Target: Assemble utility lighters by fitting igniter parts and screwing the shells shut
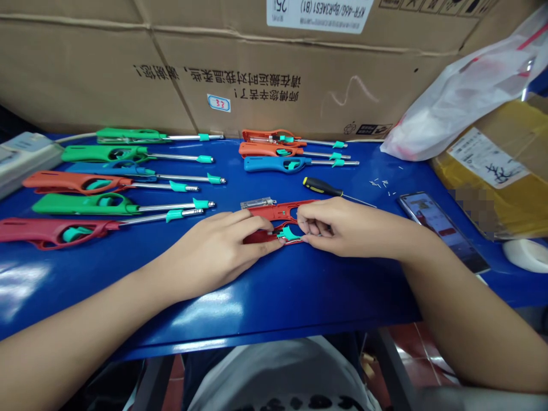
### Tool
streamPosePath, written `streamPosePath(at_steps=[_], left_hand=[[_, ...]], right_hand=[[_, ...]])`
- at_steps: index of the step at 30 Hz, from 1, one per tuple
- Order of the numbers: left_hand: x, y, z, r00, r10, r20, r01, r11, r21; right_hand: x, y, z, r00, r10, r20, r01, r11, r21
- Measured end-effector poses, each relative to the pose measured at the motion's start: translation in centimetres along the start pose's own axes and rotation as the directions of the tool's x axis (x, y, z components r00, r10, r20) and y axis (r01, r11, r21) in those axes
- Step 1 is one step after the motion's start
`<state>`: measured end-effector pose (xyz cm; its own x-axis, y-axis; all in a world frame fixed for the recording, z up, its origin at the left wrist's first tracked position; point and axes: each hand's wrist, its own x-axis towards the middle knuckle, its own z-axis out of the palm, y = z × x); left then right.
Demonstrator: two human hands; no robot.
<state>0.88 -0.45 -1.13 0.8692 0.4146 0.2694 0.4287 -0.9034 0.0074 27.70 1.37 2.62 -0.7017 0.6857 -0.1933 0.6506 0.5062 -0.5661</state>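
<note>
My left hand [220, 245] reaches over an opened red lighter casing half [257, 236], thumb and fingers closed on it beside its green trigger [289, 233]. From the right, my right hand [329, 225] has its fingers curled in a pinch at the trigger's right end; what lies between the fingertips is hidden. Just behind, the other red casing half [276, 211] lies on the table, its right end partly covered by my right hand. A clear fuel tank [258, 203] rests behind that half. Beyond my right hand is a black and yellow screwdriver [321, 185].
Several long-nosed lighters [89, 204] lie in a row at left, and 3 more, including a blue lighter [274, 164], at back. Small screws [379, 183] and a phone [443, 228] are at right. A large cardboard box [192, 68] walls the blue table's [257, 308] far side.
</note>
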Motion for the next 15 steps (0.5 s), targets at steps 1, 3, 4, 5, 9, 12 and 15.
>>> streamPosePath(at_steps=[1, 3, 4, 5, 9, 12, 15], left_hand=[[0.02, 0.02, 0.00, 1.000, 0.004, 0.003, -0.004, 1.000, -0.002], [0.05, 0.07, 0.07, 1.000, 0.004, 0.009, -0.005, 1.000, 0.002], [0.05, 0.09, 0.14, 1.000, 0.003, 0.010, -0.003, 1.000, 0.006], [0.05, 0.11, 0.22, 1.000, 0.000, 0.014, 0.000, 1.000, 0.009], [-0.03, 0.15, 0.48, 1.000, -0.012, 0.003, 0.012, 1.000, 0.015], [-0.06, 0.09, 0.34, 1.000, 0.003, 0.005, -0.003, 1.000, 0.012], [0.02, 0.01, -0.08, 1.000, 0.031, -0.004, -0.031, 0.999, 0.006]], right_hand=[[0.04, 0.01, 0.02, 1.000, 0.005, -0.004, -0.005, 1.000, 0.008], [0.08, 0.04, 0.06, 1.000, 0.014, -0.011, -0.014, 1.000, 0.019], [0.07, 0.06, 0.08, 1.000, 0.014, -0.014, -0.014, 1.000, 0.018], [0.05, 0.08, 0.09, 1.000, 0.012, -0.015, -0.012, 1.000, 0.013], [-0.08, 0.08, 0.06, 1.000, -0.001, -0.005, 0.001, 1.000, 0.001], [-0.05, 0.10, 0.05, 1.000, -0.002, 0.001, 0.002, 1.000, 0.013], [0.06, 0.19, 0.12, 1.000, 0.000, -0.002, 0.000, 1.000, -0.008]])
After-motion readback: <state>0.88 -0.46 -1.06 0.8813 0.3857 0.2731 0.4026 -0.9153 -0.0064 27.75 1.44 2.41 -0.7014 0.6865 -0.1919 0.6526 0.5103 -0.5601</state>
